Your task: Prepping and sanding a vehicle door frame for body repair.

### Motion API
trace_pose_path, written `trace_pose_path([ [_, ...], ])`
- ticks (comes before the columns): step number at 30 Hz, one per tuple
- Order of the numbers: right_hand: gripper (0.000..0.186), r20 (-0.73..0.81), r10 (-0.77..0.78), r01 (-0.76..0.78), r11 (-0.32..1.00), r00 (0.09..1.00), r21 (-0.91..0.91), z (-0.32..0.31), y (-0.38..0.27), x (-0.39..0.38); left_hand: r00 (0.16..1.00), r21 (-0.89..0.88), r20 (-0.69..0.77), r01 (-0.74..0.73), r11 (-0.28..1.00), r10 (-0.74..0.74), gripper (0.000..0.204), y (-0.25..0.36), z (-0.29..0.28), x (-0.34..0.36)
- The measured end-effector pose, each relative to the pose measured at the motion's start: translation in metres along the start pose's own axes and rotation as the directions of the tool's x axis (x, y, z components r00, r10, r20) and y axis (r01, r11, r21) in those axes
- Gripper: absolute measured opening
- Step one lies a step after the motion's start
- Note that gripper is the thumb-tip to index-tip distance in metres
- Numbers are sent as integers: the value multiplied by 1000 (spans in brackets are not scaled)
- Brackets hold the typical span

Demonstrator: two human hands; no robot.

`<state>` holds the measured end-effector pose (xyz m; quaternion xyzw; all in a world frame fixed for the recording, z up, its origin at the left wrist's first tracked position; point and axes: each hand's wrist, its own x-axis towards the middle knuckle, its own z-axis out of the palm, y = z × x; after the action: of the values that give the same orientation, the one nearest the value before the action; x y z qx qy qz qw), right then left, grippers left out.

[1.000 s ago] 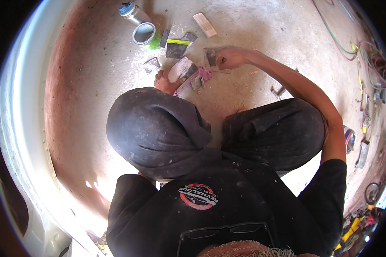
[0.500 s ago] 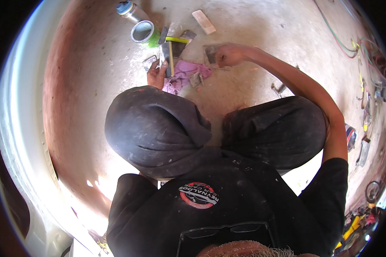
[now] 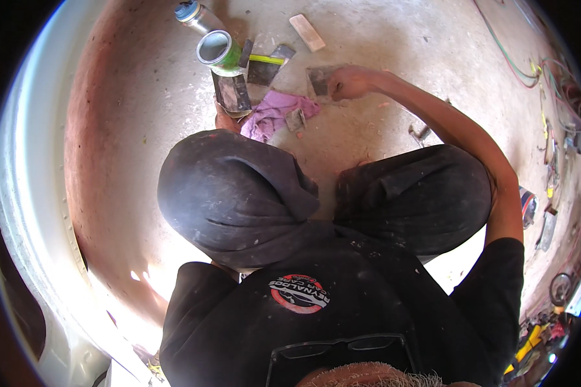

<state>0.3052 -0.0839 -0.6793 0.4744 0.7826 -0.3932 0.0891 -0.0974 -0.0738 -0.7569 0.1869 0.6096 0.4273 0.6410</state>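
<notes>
"Head view: saw what at the hands?"

"Saw left hand [image 3: 226, 120], half hidden, pinching pad [image 3: 233, 94] near can [image 3: 227, 63]; saw right hand [image 3: 351, 82] loosely curled at sheet [image 3: 317, 82], couldn't tell its hold."

"Then outward?"

"Saw rag [image 3: 271, 115] beside pad, bottle [image 3: 200, 19] past can."

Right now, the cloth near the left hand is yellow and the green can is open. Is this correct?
Only the colour is wrong: the head view shows a purple cloth near the left hand. The green can is open.
</notes>
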Motion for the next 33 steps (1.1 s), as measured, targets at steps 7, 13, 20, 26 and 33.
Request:
trace_pose_path([
  [7, 46, 88, -349, 358, 923, 933, -139, 27, -1, 58, 992, 118, 125, -29, 993, 15, 70, -36, 43, -38],
  [13, 39, 134, 11, -19, 998, 991, 57, 19, -21, 49, 953, 230, 300, -119, 966, 46, 70, -39, 40, -2],
  [20, 35, 109, 73, -80, 995, 991, 64, 9, 1, 23, 933, 309, 235, -339, 888, 274, 71, -19, -36, 93],
  [26, 31, 56, -38, 34, 997, 998, 65, 30, 26, 58, 828, 517, 185, -540, 664, 529, 70, -34, -68, 135],
  [33, 23, -48, -328, 322, 942, 944, -93, 30, 35, 55, 717, 488, 440, -696, 526, 541, 59, 31, 31, 21],
])
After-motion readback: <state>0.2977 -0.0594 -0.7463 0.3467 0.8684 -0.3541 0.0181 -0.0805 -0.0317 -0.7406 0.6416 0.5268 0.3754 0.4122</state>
